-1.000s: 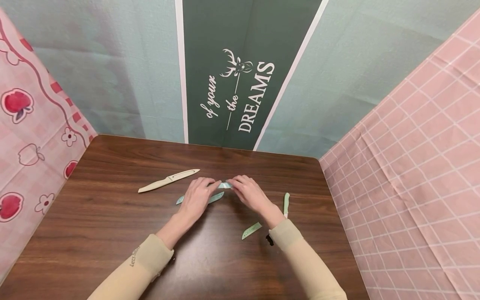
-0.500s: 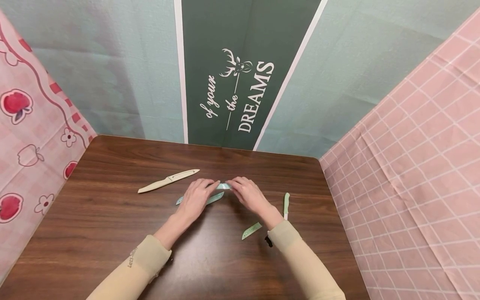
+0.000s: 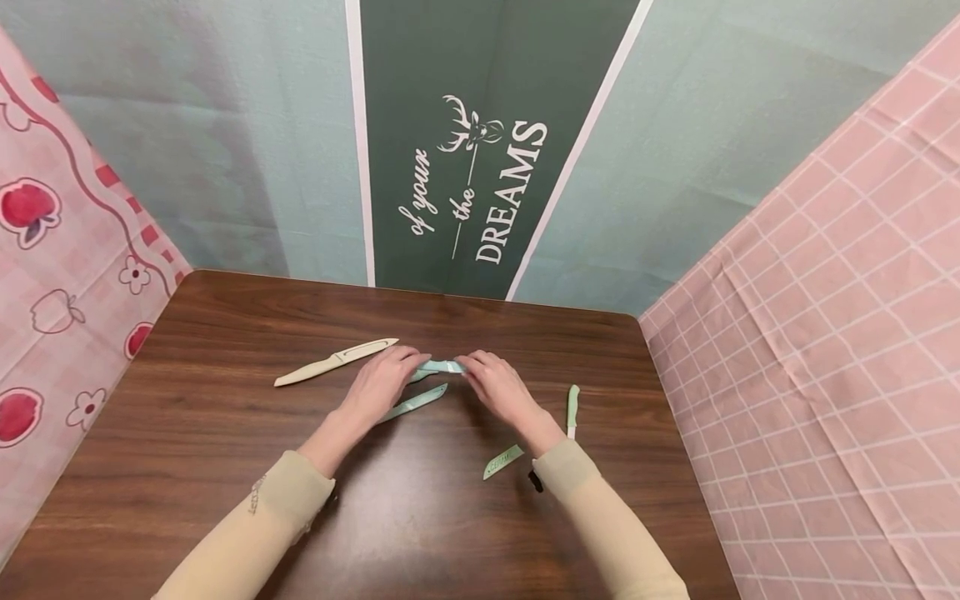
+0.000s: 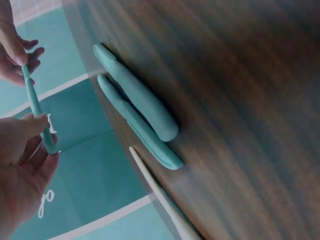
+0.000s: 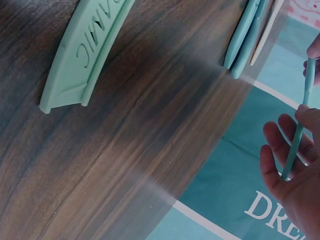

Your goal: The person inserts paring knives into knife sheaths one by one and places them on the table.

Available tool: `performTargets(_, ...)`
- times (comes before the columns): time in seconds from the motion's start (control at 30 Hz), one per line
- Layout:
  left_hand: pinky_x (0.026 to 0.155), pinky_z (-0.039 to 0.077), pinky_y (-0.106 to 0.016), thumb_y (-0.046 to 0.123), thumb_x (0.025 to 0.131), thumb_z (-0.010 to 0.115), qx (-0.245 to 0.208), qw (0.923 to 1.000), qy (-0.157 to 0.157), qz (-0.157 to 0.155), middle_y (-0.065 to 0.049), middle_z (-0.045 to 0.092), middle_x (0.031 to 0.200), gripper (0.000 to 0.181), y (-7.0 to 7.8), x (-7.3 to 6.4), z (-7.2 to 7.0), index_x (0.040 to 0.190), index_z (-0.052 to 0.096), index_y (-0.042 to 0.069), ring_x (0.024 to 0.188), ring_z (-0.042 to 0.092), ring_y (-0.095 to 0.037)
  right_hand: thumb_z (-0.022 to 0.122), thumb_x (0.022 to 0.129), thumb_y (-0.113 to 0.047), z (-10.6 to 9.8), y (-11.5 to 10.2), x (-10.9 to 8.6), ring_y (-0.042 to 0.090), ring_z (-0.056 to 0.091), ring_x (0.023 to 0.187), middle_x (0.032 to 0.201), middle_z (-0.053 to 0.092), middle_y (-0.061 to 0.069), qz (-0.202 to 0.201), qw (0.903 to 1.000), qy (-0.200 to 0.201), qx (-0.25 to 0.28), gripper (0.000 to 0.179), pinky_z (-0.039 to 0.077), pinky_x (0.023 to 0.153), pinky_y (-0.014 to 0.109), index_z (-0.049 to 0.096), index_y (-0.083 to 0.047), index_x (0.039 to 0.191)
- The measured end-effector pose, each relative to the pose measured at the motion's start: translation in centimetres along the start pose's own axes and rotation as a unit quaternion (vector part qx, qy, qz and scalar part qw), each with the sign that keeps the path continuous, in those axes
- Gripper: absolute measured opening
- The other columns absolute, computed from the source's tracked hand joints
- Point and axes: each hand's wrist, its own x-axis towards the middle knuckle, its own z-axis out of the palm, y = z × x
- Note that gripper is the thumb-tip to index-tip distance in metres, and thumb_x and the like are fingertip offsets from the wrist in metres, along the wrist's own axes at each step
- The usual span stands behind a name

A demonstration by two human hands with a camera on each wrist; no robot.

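Observation:
Both hands hold a slim teal knife (image 3: 444,367) level between them over the far part of the table. My left hand (image 3: 377,385) pinches its left end between thumb and fingers. At the other end, my right hand (image 3: 501,387) pinches it the same way. A pale glossy patch shows midway along the knife. Beneath the left hand, two teal knife-shaped pieces (image 4: 142,97) lie side by side on the table, partly covered by that hand in the head view.
Left of the hands lies a cream knife (image 3: 336,362) in its sheath. To the right, a green-handled knife (image 3: 572,408) and a green sheath (image 3: 501,462) with cut-out lettering lie near the right forearm. Fabric-covered walls border the wooden table (image 3: 420,517).
My left hand has slid leftward along the teal knife, so more of it shows between the hands. The teal pieces below are more exposed. My right hand stays nearly still.

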Motion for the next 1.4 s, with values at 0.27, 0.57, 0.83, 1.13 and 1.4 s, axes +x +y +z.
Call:
performTargets(0.27,0.088,0.058,-0.038,0.001,0.09,0.07,-0.016,0.999,-0.041,-0.011,-0.004,0.071,0.113,0.03,-1.2,1.0,0.7,0.119,0.072,0.012,0.104,0.069,-0.023,0.067,0.093,-0.004,0.8,0.5,0.3,0.023,0.068,0.095,0.106,0.07,0.009,0.0,1.0,0.008,-0.002,0.029,0.058,0.083,0.038,0.068,-0.005,0.122)
performTargets(0.57,0.096,0.055,-0.041,-0.01,0.09,0.063,0.023,0.9933,-0.111,0.024,-0.011,0.066,0.125,0.04,-2.1,3.0,1.1,0.126,0.066,0.007,0.117,0.064,-0.029,0.066,0.094,-0.007,1.3,0.6,0.7,0.028,0.067,0.098,0.11,0.074,0.007,0.061,0.9969,0.025,-0.044,0.026,0.053,0.084,0.046,0.067,-0.007,0.12)
performTargets(0.83,0.091,0.057,-0.039,-0.005,0.095,0.056,0.06,0.9894,-0.125,0.042,-0.01,0.067,0.123,0.034,-2.8,4.5,1.9,0.123,0.068,0.009,0.114,0.066,-0.026,0.066,0.094,-0.009,2.4,1.1,1.0,0.028,0.062,0.101,0.113,0.069,0.01,0.104,0.9932,0.025,-0.047,0.024,0.054,0.083,0.042,0.069,-0.007,0.118)
performTargets(1.13,0.091,0.057,-0.038,-0.004,0.095,0.057,0.055,0.9864,-0.152,0.029,-0.009,0.069,0.12,0.031,-2.6,5.2,3.2,0.12,0.07,0.01,0.111,0.067,-0.025,0.068,0.093,-0.008,3.4,1.7,0.6,0.03,0.058,0.099,0.108,0.059,0.013,0.137,0.99,0.023,-0.027,0.021,0.057,0.083,0.041,0.071,-0.007,0.114)
performTargets(1.4,0.087,0.058,-0.038,-0.003,0.096,0.055,0.066,0.9801,-0.186,0.023,-0.009,0.068,0.117,0.03,-3.1,5.8,4.4,0.119,0.069,0.011,0.11,0.067,-0.025,0.068,0.094,-0.01,4.0,2.3,1.1,0.031,0.059,0.099,0.108,0.063,0.013,0.156,0.9865,0.005,-0.051,0.019,0.054,0.081,0.045,0.072,-0.009,0.112)
